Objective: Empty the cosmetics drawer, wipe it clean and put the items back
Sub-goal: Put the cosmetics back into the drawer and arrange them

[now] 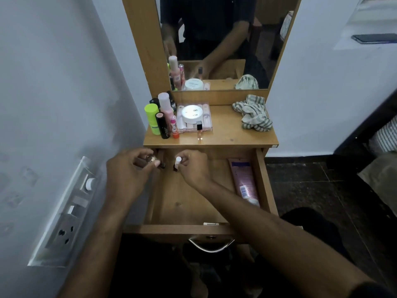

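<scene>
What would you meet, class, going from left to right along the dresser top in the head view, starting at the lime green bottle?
Lime green bottle → black tube → clear case with the white round jar on top → striped cloth.

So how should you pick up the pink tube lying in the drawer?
Pinch the pink tube across its middle, coming straight down from above. It lies flat on the drawer floor, lengthwise beside the right wall, so the side facing the open floor is the easier one for fingers to slip in. Both hands look busy holding small bottles just now.
</scene>
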